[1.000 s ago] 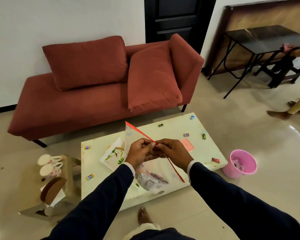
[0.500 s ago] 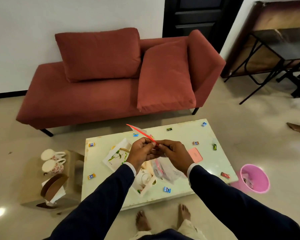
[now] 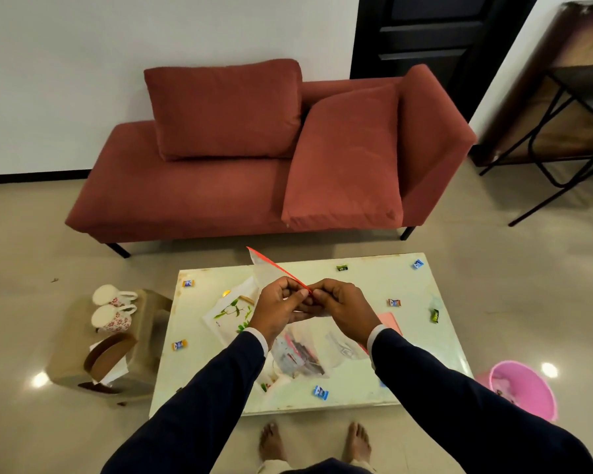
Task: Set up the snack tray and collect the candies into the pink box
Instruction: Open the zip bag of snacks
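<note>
Table [image 3: 374, 340] is carrying scattered candies [image 3: 320, 392]; pink box [image 3: 389, 321] is lying flat behind the right wrist. Zip bag [image 3: 302, 354] is hanging over the table. Left hand [image 3: 276, 311] and right hand [image 3: 343, 311] are pinching its red seal, thumbs together. Risk: seal popping abruptly, contents spilling among loose candies.

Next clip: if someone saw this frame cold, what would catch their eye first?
Probably the two hands, left and right, meeting at centre frame and pinching the red zip edge of a clear plastic bag held above the white coffee table. Behind it, the rust-red sofa fills the far wall. Small wrapped candies lie scattered across the tabletop, and a pink bucket sits on the floor at right.
</note>
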A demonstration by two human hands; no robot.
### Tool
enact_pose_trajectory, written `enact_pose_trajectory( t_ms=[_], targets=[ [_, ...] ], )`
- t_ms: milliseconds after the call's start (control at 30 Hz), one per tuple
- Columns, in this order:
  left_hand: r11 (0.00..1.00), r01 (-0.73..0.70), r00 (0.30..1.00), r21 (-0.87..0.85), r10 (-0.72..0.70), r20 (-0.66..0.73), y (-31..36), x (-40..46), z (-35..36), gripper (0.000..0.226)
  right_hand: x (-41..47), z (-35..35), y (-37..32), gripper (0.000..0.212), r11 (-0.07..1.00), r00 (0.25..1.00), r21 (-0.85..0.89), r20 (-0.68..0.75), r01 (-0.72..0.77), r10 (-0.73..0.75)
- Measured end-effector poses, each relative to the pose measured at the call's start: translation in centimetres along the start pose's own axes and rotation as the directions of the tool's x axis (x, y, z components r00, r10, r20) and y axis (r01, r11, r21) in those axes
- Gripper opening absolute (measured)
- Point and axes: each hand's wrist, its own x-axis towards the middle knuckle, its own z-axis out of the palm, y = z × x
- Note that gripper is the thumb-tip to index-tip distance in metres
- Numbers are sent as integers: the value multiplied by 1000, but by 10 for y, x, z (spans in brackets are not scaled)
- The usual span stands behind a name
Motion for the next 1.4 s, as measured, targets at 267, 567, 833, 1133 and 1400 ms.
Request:
enact_pose_trajectory(
  t_ms=[267, 567, 833, 1133, 1400],
  targets=[
    [993, 49, 997, -107, -55, -56, -1, 4, 12, 11, 12, -15, 4, 23, 995, 995, -69, 74, 72, -67],
    [991, 48, 997, -125, -56, -58, 2, 10, 13, 14, 28, -21, 5, 22, 996, 989, -30, 121, 87, -82],
    [994, 44, 986, -99, -59, -155, 5, 16, 12, 15, 36, -19, 1, 24, 981, 975, -124, 185, 146, -122],
    [996, 84, 976, -40, -91, -198, 4, 16, 6, 16, 38, -13, -6, 18, 976, 978, -163, 173, 144, -115],
    [998, 58, 984, -5, -58, -168, -4, 15, 7, 14, 44, -7, -3, 12, 986, 992, -162, 125, 38, -18]
  ],
)
